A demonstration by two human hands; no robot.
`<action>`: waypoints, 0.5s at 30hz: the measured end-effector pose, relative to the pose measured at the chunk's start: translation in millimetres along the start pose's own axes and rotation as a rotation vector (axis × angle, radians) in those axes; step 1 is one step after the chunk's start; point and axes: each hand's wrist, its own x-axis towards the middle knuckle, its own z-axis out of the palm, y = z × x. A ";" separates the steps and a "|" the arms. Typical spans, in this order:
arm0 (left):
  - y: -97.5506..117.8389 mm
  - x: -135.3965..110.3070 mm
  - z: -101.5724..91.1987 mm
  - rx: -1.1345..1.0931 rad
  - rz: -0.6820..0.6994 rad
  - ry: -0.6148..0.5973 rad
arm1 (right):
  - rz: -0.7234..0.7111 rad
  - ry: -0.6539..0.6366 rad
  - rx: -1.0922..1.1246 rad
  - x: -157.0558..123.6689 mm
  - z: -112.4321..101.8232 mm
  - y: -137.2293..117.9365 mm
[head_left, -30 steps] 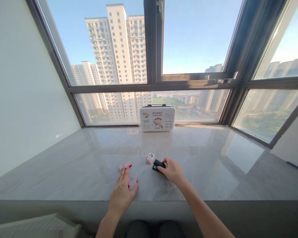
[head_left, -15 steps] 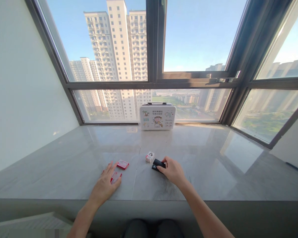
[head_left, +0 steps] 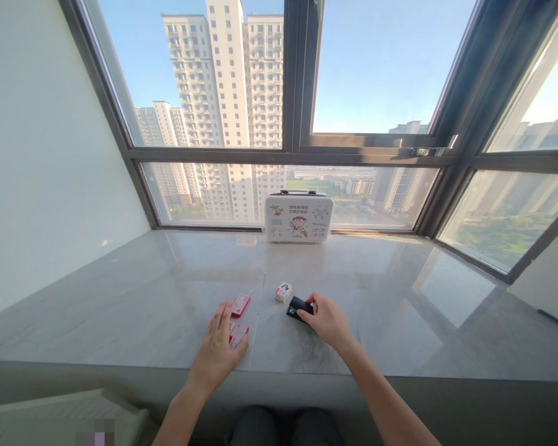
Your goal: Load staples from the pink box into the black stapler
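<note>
My left hand (head_left: pixel 221 341) spans a flat red-and-white card box (head_left: pixel 238 334), its thumb at the right edge and its fingers over the left side, partly hiding it. Just beyond the fingertips lies a second red-and-white card box (head_left: pixel 240 305), turned at an angle. A black stapler (head_left: pixel 300 308) rests on the grey surface, pinched at its right end between the thumb and fingers of my right hand (head_left: pixel 324 319). Right behind the stapler stands a small white box (head_left: pixel 283 292) with red and black print.
At the back, a white case (head_left: pixel 299 218) with cartoon prints and a handle stands against the window (head_left: pixel 204 192). The grey marbled sill (head_left: pixel 134 303) ends at a front edge near my forearms. A pale slatted object (head_left: pixel 65 412) is low on the left.
My left hand has moved right, and the near card box has shifted right with it. The far card box has turned and slid slightly right. My right hand stays on the stapler.
</note>
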 end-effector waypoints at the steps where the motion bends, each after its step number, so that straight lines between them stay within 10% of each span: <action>1: -3.2 3.0 1.4 -0.012 0.016 -0.024 | -0.001 0.000 0.001 -0.2 0.1 -0.2; 15: 21.3 26.6 30.3 0.002 0.041 -0.056 | -0.001 -0.080 -0.046 1.5 -19.3 4.5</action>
